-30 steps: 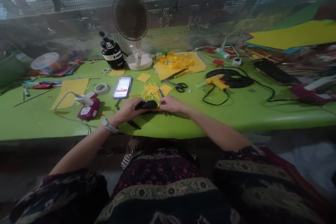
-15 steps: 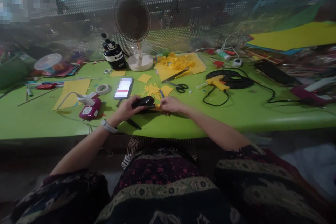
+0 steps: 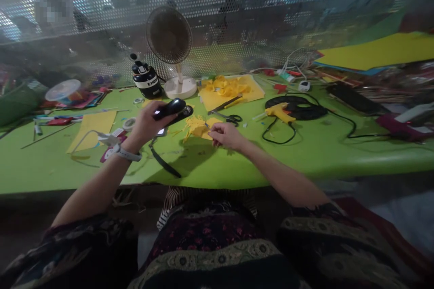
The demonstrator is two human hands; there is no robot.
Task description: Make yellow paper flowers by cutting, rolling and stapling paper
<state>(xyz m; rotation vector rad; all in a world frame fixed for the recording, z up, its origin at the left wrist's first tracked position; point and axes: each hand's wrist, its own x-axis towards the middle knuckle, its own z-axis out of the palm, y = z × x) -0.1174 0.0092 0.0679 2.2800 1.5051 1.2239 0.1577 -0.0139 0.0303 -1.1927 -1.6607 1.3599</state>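
Note:
A black stapler is raised above the table, with my left hand wrapped round it; its two arms point to the right, slightly apart. My right hand is low over the table, thumb and fingers pinched on a piece of yellow paper. Thin yellow paper scraps lie just behind that piece. Under the stapler, the phone is mostly hidden. Black-handled scissors rest behind my right hand. A dark strip lies nearer the table's front edge.
At the back stand a fan and a black bottle. Curled yellow strips lie on a yellow sheet. To the right is a yellow glue gun with a looping cord. A purple adapter with cables sits left.
My left hand has lifted the stapler up and to the left, away from the yellow paper. My right hand has stayed nearly in place with the paper. The view has tilted slightly.

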